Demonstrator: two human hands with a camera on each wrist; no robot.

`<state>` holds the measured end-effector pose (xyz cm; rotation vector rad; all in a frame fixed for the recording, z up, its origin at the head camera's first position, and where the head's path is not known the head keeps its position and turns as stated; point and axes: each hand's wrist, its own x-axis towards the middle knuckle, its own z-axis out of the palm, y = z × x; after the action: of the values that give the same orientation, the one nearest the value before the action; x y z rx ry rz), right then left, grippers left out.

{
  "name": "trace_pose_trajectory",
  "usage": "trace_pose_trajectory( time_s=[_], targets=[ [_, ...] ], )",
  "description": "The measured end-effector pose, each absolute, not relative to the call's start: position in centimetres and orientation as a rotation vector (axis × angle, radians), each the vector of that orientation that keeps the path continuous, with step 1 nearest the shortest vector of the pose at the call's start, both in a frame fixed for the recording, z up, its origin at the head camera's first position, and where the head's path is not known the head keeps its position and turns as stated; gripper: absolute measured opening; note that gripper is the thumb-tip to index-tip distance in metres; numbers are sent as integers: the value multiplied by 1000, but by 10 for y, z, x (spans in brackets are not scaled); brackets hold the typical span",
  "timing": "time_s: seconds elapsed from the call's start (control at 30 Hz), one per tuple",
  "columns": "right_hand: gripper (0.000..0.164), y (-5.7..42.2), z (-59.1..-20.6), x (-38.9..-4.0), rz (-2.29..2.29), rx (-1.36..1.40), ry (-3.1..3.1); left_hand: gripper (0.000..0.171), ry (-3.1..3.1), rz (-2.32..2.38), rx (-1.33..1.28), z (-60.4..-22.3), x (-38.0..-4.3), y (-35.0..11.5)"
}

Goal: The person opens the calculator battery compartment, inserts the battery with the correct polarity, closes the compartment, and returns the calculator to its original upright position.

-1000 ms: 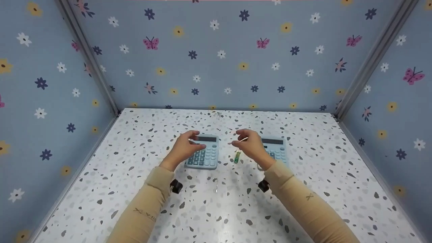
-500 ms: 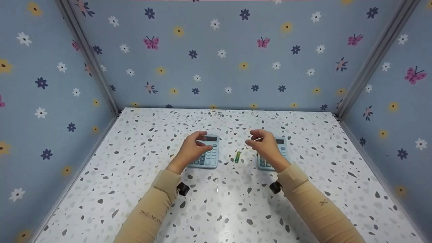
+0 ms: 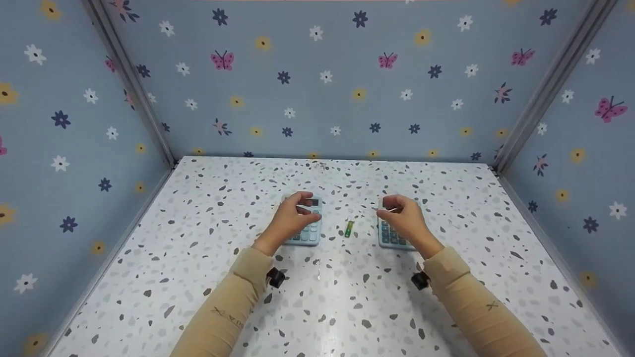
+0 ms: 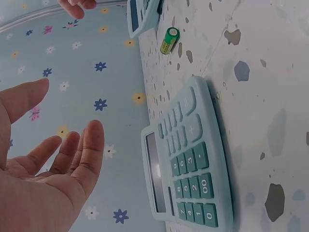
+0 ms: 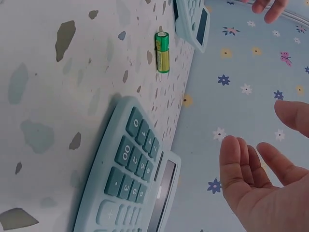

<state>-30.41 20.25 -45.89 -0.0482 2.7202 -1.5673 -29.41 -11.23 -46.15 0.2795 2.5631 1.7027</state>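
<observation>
Two light-blue calculators lie on the speckled table. In the head view my left hand [image 3: 293, 218] hovers over the left calculator [image 3: 313, 233] and hides much of it; the left wrist view shows a gap between thumb and fingers. My right hand [image 3: 404, 218] is above the right calculator [image 3: 389, 239], partly covering it, with its fingers loosely bent and nothing between them. Between the calculators lies a green and yellow battery [image 3: 349, 228], touched by neither hand; the right wrist view shows this battery [image 5: 162, 52] on its side.
The white speckled table [image 3: 317, 307] meets a flowered blue back panel [image 3: 317, 99]. Similar panels stand at left and right, joined by grey metal corner posts [image 3: 550, 89]. A small black device [image 3: 276, 277] sits at each wrist.
Both hands have moved to the right in the head view. The left hand covers more of its calculator, while the right calculator's left side has come into sight. Calculators and battery stay put.
</observation>
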Motion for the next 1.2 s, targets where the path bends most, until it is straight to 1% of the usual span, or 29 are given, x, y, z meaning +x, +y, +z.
trace_pose_trajectory(
  time_s=[0.17, 0.43, 0.73, 1.2],
  targets=[
    [49, 212, -460, -303, -1548, -21, 2738, 62, 2555, 1702, 294, -462, -295, -104],
    [48, 226, -459, -302, -1531, 1, 2788, 61, 2538, 1707, 333, -460, -293, -95],
    [50, 243, -459, -298, -1542, -26, 2809, 59, 2529, 1695, 377, -464, -292, -83],
    [52, 258, -460, -303, -1486, 107, 2799, 59, 2441, 1698, 474, -469, -295, -60]
  ],
)
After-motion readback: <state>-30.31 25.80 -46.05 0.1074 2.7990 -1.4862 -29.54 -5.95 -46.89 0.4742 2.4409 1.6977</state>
